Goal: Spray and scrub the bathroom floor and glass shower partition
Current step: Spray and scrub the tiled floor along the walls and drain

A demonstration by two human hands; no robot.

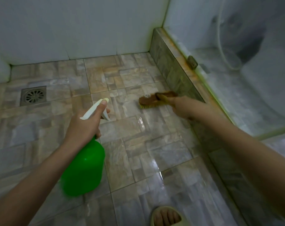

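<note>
While a scrub brush (150, 100) with a brown wooden back sits bristles-down on the tiled floor (138, 144), the right hand (181, 108) grips its handle, fingers curled tightly round it. The yellowish bristles touch the tiles near the middle of the view, just beside the foot of a low tiled curb (174, 74). The right arm is bare and reaches in a long diagonal from the lower right corner, nearly straight, with the back of the hand facing up.

To the left, the left hand (84, 124) holds a spray bottle (84, 165) by its white trigger head. The thumb lies flat along the top of the head, its tip close to the nozzle, and the other fingers wrap underneath by the trigger. The green body of the bottle hangs below the wrist, above the floor, tilted so that the nozzle points forward and away. The left forearm comes up from the lower left corner.

The floor is laid in mottled beige and grey tiles that shine wet in patches, mostly in front of the person. A square metal drain (33, 95) is set into it at the far left. A plain white wall (73, 26) runs across the back. On the right, the glass partition (236, 62) stands on top of the curb, held near its base by a small bracket (192, 61); only pale, blurred shapes show through it. At the bottom edge, toes in a pale slipper (166, 216) rest on the tiles.
</note>
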